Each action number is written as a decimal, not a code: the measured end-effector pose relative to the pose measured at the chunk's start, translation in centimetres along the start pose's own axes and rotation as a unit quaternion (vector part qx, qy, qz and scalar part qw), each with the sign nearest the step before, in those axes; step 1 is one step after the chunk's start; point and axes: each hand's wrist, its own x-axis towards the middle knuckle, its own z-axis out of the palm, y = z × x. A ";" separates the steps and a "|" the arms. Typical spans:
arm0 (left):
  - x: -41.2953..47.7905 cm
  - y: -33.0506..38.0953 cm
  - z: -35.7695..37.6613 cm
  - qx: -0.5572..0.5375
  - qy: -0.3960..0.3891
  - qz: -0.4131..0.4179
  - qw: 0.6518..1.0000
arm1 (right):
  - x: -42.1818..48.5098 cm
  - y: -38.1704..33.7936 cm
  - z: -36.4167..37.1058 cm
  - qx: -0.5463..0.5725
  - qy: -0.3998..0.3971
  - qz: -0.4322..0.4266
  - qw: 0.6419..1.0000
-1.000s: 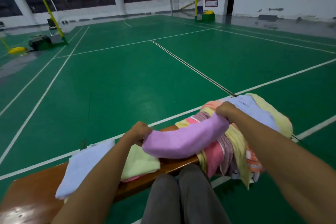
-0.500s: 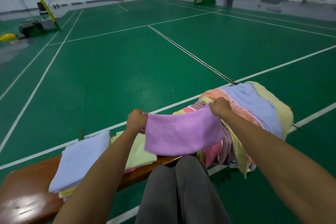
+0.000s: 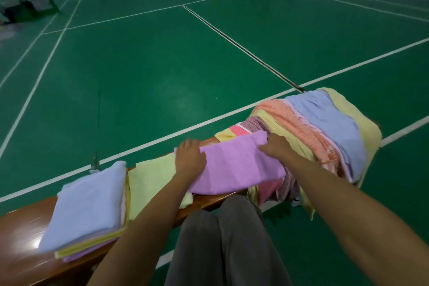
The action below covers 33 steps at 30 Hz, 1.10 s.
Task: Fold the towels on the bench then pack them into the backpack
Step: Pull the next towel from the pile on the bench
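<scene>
two hands on one towel, head view, only view given. soft lilac-purple terry towel (image 3: 234, 165) lies spread flat across the glossy brown wooden bench (image 3: 21, 234), prob laid there so it can be smoothed and folded on a firm surface. its left edge overlaps a pale yellow-green towel (image 3: 153, 176) lying flat under it.

left hand (image 3: 189, 158) rests palm down on the purple towel's left end, fingers straight and together, pressing not gripping. right hand (image 3: 276, 146) sits at the towel's far right corner w/ fingers bent over the cloth edge; looks like a light pinch, thumb hidden so can't be sure.

left of that, a neat stack of folded towels (image 3: 90, 209), light blue on top, yellow and purple layers below, parked out of the work zone. right end of bench: unfolded heap of towels (image 3: 325, 127), orange, blue, yellow, pink, draped over the edge, within reach of the right hand. backpack not in view. grey-trousered knees (image 3: 222, 239) just under the bench edge. judgement: folding partway, packing not begun.
</scene>
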 end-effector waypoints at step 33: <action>-2.4 0.2 -0.2 -0.533 0.001 -0.239 0.812 | -6.9 -15.4 10.0 0.174 -0.114 -0.077 0.975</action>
